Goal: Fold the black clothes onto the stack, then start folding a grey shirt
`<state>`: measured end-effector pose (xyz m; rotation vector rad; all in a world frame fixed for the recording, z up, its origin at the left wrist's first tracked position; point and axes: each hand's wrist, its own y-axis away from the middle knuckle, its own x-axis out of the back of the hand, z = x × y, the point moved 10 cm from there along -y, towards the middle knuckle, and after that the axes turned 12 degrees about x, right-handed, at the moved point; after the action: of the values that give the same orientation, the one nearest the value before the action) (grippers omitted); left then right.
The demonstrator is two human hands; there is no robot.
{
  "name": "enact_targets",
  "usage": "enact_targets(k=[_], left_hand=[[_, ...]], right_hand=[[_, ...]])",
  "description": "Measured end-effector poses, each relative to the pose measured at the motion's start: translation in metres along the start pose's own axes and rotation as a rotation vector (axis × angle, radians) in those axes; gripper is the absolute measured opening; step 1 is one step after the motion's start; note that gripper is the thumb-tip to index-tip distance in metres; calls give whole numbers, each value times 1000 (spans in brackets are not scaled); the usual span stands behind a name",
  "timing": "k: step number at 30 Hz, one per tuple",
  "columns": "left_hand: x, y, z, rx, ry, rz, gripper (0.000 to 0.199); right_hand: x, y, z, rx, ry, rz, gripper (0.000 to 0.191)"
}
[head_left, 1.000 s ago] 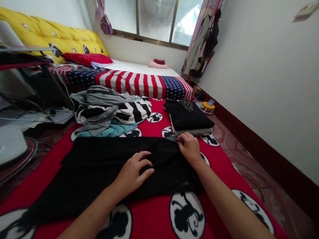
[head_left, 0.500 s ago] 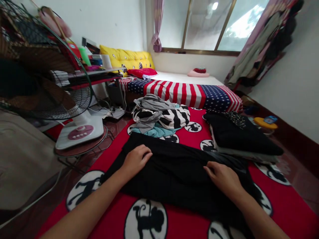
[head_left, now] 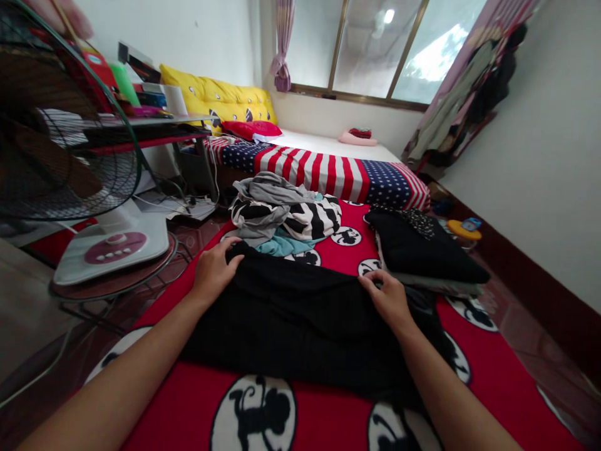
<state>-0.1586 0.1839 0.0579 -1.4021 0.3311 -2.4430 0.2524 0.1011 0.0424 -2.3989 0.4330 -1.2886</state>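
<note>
A black garment [head_left: 295, 326], its exact kind unclear, lies spread across a red blanket [head_left: 323, 410] with monkey prints in white ovals. At its far left corner is my left hand [head_left: 215, 272], thumb and fingers closed on the cloth. My right hand [head_left: 389, 300] pinches the far edge toward the right side. Shallow wrinkles run over the middle of the fabric, and its right end is partly hidden under my right forearm.
Beyond the garment sits a loose heap of grey, striped and teal clothes [head_left: 282, 210]. A stack of folded dark clothes [head_left: 425, 250] lies at the right. On the left, a fan [head_left: 113, 241] stands on a round stool. A bed [head_left: 323, 178] is behind.
My left hand has moved left and away from me to the garment's far corner. My right hand has shifted to its far edge. The view has turned slightly right.
</note>
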Motion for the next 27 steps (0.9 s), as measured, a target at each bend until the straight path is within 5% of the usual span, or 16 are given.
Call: enact_targets(k=[4, 7, 9, 14, 20, 27], left_hand=[[15, -1, 14, -25, -61, 157, 40], [16, 9, 26, -132, -102, 185, 32], [11, 21, 33, -270, -9, 71, 24], [-11, 61, 30, -591, -33, -347, 18], [-9, 49, 26, -585, -149, -261, 21], [-26, 37, 20, -654, -224, -326, 28]], right_hand=[[4, -2, -7, 19, 48, 74, 20], [9, 3, -36, 155, 151, 90, 7], [10, 11, -60, 262, 83, 25, 5], [-13, 52, -106, 494, -14, -411, 12], [-27, 62, -110, 565, 103, -432, 14], [-19, 56, -101, 526, 3, -386, 10]])
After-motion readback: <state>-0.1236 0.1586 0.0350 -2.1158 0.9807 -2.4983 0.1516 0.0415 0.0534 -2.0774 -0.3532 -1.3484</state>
